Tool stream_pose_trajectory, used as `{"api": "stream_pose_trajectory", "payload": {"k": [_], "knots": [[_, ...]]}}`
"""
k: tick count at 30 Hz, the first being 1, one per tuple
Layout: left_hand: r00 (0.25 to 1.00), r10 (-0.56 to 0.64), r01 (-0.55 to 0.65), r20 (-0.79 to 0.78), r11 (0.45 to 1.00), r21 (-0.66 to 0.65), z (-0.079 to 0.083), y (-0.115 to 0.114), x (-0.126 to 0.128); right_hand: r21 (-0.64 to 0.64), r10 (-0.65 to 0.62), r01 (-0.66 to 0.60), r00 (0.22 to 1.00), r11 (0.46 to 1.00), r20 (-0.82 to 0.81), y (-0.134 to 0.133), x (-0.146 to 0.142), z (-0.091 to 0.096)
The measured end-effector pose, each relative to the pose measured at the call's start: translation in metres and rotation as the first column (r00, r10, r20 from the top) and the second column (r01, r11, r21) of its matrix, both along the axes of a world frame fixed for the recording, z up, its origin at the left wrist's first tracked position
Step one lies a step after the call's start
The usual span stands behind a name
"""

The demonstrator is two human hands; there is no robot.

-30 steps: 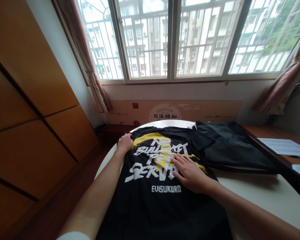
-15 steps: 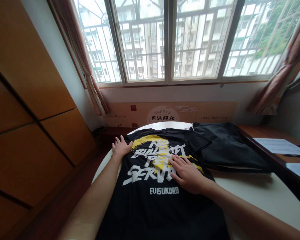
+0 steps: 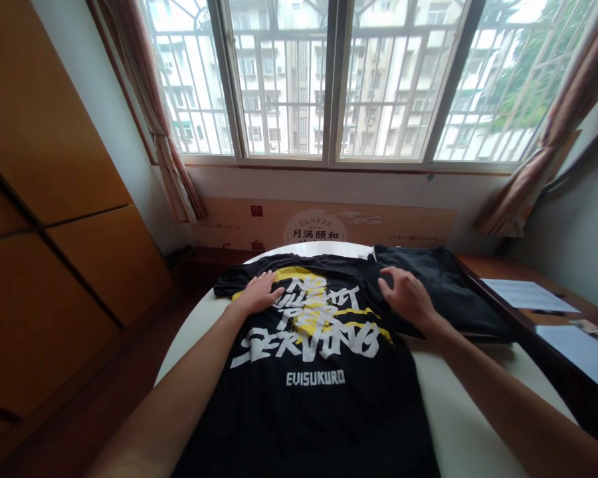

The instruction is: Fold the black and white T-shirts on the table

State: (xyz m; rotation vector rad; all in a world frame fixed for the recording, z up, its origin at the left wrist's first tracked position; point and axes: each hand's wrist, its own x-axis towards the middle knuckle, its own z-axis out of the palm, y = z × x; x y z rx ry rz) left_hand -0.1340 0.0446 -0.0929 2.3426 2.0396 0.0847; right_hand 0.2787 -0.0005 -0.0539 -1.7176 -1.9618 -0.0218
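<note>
A black T-shirt (image 3: 309, 418) with white lettering and yellow patches lies spread on a round white table (image 3: 189, 345), its collar end toward the window. My left hand (image 3: 259, 292) rests flat on the shirt's upper left, fingers stretched out over the print. Over the shirt's right sleeve is my right hand (image 3: 406, 295), its fingers apart and slightly bent, holding nothing; whether it touches the cloth I cannot tell. Just beyond it, dark folded fabric (image 3: 448, 285) lies on the table's right side.
On the right, a brown wooden surface (image 3: 471, 265) bears printed sheets (image 3: 528, 294) and a pen (image 3: 548, 311). Behind the table, a printed cardboard panel (image 3: 224, 219) leans below the barred window. Orange-brown cabinets (image 3: 90, 265) stand at the left.
My left hand has moved from the shirt's left shoulder inward onto the print, uncovering the left sleeve. My right hand has gone from the lettering to the right sleeve. The view has shifted slightly.
</note>
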Motion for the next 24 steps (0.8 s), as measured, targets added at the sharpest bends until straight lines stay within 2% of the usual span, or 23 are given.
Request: {"api": "stream_pose_trajectory", "payload": {"k": [1, 2, 3, 5, 8, 12, 15, 19, 24], "knots": [[1.0, 0.001, -0.001, 0.001, 1.0, 0.003, 0.0, 0.0, -0.001, -0.04, -0.159, 0.16, 0.987, 0.986, 0.013, 0.013, 0.013, 0.002], [1.0, 0.004, -0.004, 0.003, 1.0, 0.006, 0.0, 0.0, -0.001, -0.092, -0.259, 0.258, 0.966, 0.962, 0.005, 0.024, 0.024, 0.003], [1.0, 0.007, -0.007, 0.004, 1.0, 0.007, 0.001, -0.001, -0.002, -0.147, -0.305, 0.297, 0.952, 0.944, -0.037, 0.034, 0.032, 0.003], [1.0, 0.011, -0.012, 0.009, 1.0, 0.005, 0.002, -0.001, -0.003, -0.23, -0.293, 0.25, 0.94, 0.94, -0.173, 0.051, 0.041, 0.002], [1.0, 0.013, -0.013, 0.014, 1.0, 0.004, 0.002, 0.0, -0.003, -0.239, -0.214, 0.13, 0.905, 0.962, -0.369, 0.069, 0.045, 0.005], [1.0, 0.002, -0.002, 0.008, 1.0, 0.011, 0.001, -0.001, -0.002, -0.227, -0.199, 0.081, 0.8, 0.97, -0.565, 0.089, 0.051, 0.027], [1.0, -0.002, 0.002, 0.011, 1.0, 0.008, 0.002, -0.003, -0.001, -0.263, -0.226, 0.068, 0.735, 0.963, -0.64, 0.105, 0.058, 0.047], [1.0, 0.003, -0.003, 0.021, 1.0, 0.009, 0.004, -0.004, 0.001, -0.347, -0.284, 0.076, 0.747, 0.935, -0.601, 0.118, 0.06, 0.058], [1.0, 0.005, -0.004, 0.021, 1.0, -0.01, 0.004, -0.006, -0.001, -0.498, -0.376, 0.174, 0.862, 0.849, -0.339, 0.12, 0.056, 0.057]]}}
